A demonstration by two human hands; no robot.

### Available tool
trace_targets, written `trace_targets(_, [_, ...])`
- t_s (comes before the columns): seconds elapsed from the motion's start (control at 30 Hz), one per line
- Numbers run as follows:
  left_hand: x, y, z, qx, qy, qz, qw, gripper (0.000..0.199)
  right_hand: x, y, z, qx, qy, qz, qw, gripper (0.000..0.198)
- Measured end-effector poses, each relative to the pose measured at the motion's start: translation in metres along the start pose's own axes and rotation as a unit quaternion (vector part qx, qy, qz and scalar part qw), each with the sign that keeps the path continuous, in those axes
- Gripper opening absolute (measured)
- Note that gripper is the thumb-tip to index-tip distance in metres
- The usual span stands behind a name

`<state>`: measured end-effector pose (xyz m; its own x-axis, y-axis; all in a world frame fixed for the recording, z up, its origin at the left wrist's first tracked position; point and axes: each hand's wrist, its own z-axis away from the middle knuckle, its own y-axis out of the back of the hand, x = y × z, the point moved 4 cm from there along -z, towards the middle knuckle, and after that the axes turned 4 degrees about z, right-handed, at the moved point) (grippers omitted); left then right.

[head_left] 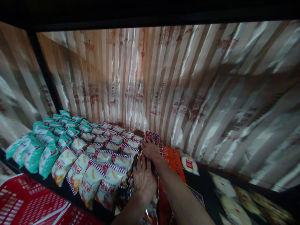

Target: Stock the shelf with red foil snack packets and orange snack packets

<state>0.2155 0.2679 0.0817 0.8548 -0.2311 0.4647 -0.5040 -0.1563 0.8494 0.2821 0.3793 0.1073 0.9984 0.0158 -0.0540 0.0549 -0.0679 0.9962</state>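
Note:
My left hand (pixel 144 180) lies palm down with its fingers stretched forward over dark, shiny snack packets (pixel 150 214). Beyond it, my right hand (pixel 150 148) reaches toward the back of the same row, fingers spread and bent slightly down onto the packets. A dark red and blue packet (pixel 152 136) shows just behind the right fingertips. What lies directly beneath both palms is hidden. Close by on the left stand rows of white snack bags (pixel 110 184) with striped tops. An orange packet sheet (pixel 174 161) lies beside my right wrist.
Teal snack bags (pixel 34 156) fill the shelf's left end. A red basket (pixel 30 200) is below the front edge. To the right lie a white round packet (pixel 189 164) and flat clear-wrapped packs (pixel 234 209). Printed corrugated sheeting (pixel 140 78) backs the shelf; a dark beam crosses above.

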Motion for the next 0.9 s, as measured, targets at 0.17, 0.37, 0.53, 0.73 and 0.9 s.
trace_targets(0.17, [-0.001, 0.0005, 0.0004, 0.016, -0.011, 0.009, 1.0, 0.047, 0.0, -0.0046, -0.0033, -0.04, -0.004, 0.019, 0.999, 0.046])
trace_targets(0.37, [0.0003, 0.0066, 0.0002, -0.005, -0.003, 0.018, 1.0, 0.045, -0.0024, -0.0055, -0.0039, -0.066, -0.005, 0.03, 0.997, 0.049])
trace_targets(0.53, [0.0005, 0.0045, -0.0014, -0.01, -0.008, 0.018, 1.0, 0.045, -0.0027, -0.0026, -0.0009, -0.067, -0.012, 0.028, 0.997, 0.05])
trace_targets(0.73, [-0.0001, 0.0011, -0.0006, -0.008, -0.015, 0.015, 1.0, 0.046, -0.0001, -0.0052, -0.0001, -0.05, -0.024, 0.025, 0.998, 0.048])
trace_targets(0.9, [-0.0024, -0.0028, 0.0004, 0.007, -0.014, 0.008, 1.0, 0.046, -0.0006, -0.0056, -0.0004, -0.038, -0.005, 0.011, 0.999, 0.046])
